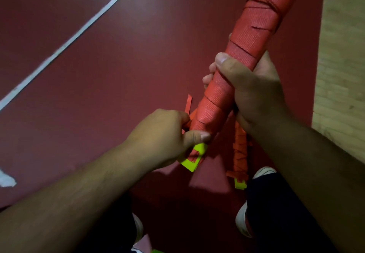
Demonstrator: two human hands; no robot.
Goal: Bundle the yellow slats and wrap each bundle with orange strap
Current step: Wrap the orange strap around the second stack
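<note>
A long bundle of yellow slats (194,159) runs from the upper right down to the centre, almost fully covered in wound orange strap (254,41); only its yellow lower end shows. My right hand (250,86) grips the bundle around its middle. My left hand (167,138) pinches the strap at the lower end, thumb pressed on the last turn, with a loose strap tail (188,104) sticking up beside it. A second wrapped bundle (240,158) hangs lower right, partly hidden behind my right forearm.
The floor is dark red matting (98,75) crossed by a white diagonal line (65,44). Pale wood flooring (343,55) lies along the right edge. My shoes (244,221) and dark trouser legs fill the bottom of the view.
</note>
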